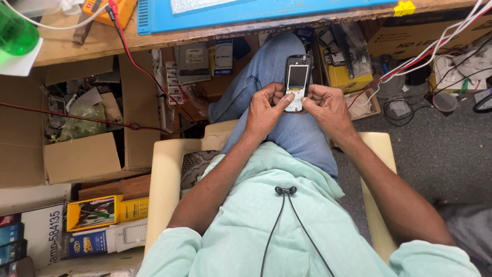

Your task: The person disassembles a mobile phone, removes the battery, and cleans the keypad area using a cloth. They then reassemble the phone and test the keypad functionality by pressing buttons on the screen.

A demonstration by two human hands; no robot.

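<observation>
counter (87, 43): wooden, across top of view, blue mat (246, 13) on it, yellow meter (110, 7) with red lead, green bottle (15, 33) at left edge
cardboard box (77, 128): open, on floor left of the legs, full of loose parts and a green bag
chair (166, 179): cream plastic, person seated, pale green shirt, jeans, thin black cable hanging down the chest
floor: grey, right side, tangle of white, red and black wires (435, 51)
left hand (264, 107): closed round the phone's lower left edge, thumb pressed on the lower front
right hand (325, 105): closed round the lower right edge, thumb tip meeting the left thumb
phone (298, 82): small bar type, front cover off, screen and white inner board bare, held upright over the knee, touching both hands
handling: looks light and stiff; exposed screen and board likely fragile, smooth case could slip; best gripped by the side edges, off the screen
</observation>
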